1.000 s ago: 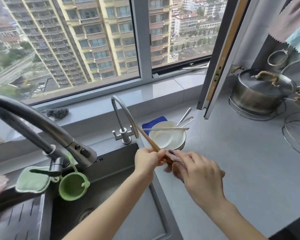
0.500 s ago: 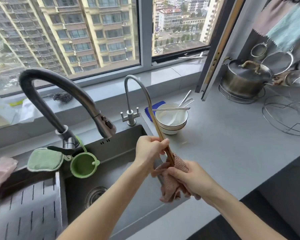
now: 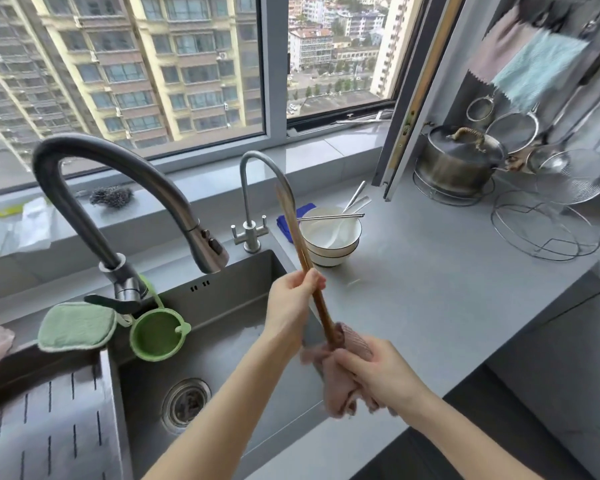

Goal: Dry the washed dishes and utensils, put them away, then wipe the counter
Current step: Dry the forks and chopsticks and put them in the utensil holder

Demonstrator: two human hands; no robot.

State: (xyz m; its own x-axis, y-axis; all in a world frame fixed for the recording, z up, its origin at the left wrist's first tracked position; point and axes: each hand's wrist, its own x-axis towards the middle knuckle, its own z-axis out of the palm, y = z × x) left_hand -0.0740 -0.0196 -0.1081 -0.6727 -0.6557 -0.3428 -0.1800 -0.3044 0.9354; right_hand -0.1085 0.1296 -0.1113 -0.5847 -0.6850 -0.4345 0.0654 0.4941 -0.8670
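Observation:
My left hand point(image 3: 291, 303) grips a pair of long wooden chopsticks point(image 3: 297, 237) near their middle, tips pointing up and away over the sink's right edge. Their lower end is wrapped in a pinkish-brown cloth point(image 3: 347, 372), which my right hand point(image 3: 378, 372) clutches round them. Behind, on the grey counter point(image 3: 430, 306), stand stacked white bowls point(image 3: 329, 237) holding a white spoon and metal chopsticks point(image 3: 329, 217) laid across the rim.
A steel sink point(image 3: 222, 341) with a tall dark faucet point(image 3: 118, 188) and a thin tap point(image 3: 253, 202) lies left. A green sponge point(image 3: 77, 325) and green strainer point(image 3: 156, 336) sit at its edge. A lidded pot point(image 3: 459, 161), wire racks point(image 3: 544, 226) and sieves stand at right.
The chopsticks have swung from slanting low to nearly upright. Both hands have drawn back toward me, and the cloth has slid down to the chopsticks' lower end.

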